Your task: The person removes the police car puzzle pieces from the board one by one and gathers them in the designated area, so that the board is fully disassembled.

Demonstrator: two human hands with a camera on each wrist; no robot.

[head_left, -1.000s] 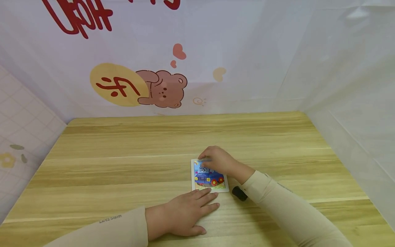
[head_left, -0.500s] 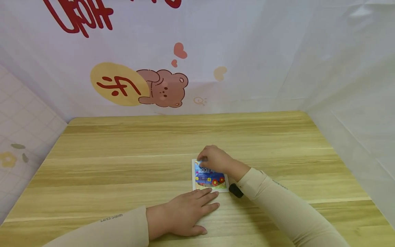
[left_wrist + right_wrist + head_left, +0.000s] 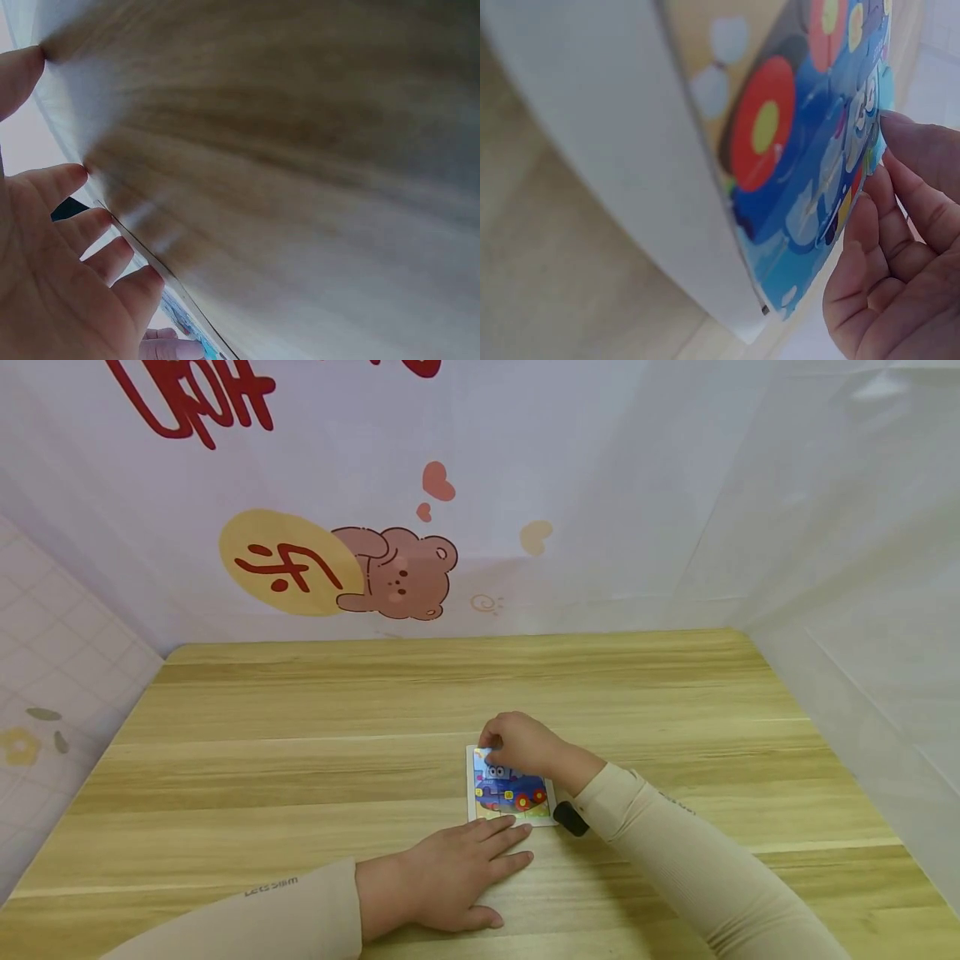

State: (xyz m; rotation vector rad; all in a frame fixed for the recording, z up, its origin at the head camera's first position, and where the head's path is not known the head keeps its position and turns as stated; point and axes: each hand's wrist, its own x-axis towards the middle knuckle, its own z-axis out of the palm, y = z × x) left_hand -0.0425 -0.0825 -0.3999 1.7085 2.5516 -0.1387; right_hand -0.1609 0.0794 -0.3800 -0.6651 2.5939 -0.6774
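Observation:
A small jigsaw puzzle (image 3: pixel 517 789) with a white frame lies on the table, its picture a blue cartoon vehicle with eyes and red wheels. My right hand (image 3: pixel 525 745) is over its far edge. In the right wrist view, that hand's thumb and curled fingers pinch a light blue puzzle piece (image 3: pixel 877 154) at the top of the picture, standing slightly proud of the rest. My left hand (image 3: pixel 453 878) lies flat with fingers spread, its fingertips on the puzzle's near edge. Part of the upper right of the picture is hidden under my right hand.
A black object (image 3: pixel 572 819), perhaps a wrist strap part, shows beside the puzzle under the right forearm. The wooden table (image 3: pixel 300 710) meets a white printed curtain (image 3: pixel 600 485) behind and at both sides.
My right forearm has shifted slightly left, and its fingers have curled closer at the puzzle's far left corner. The left hand has stayed still on the near edge.

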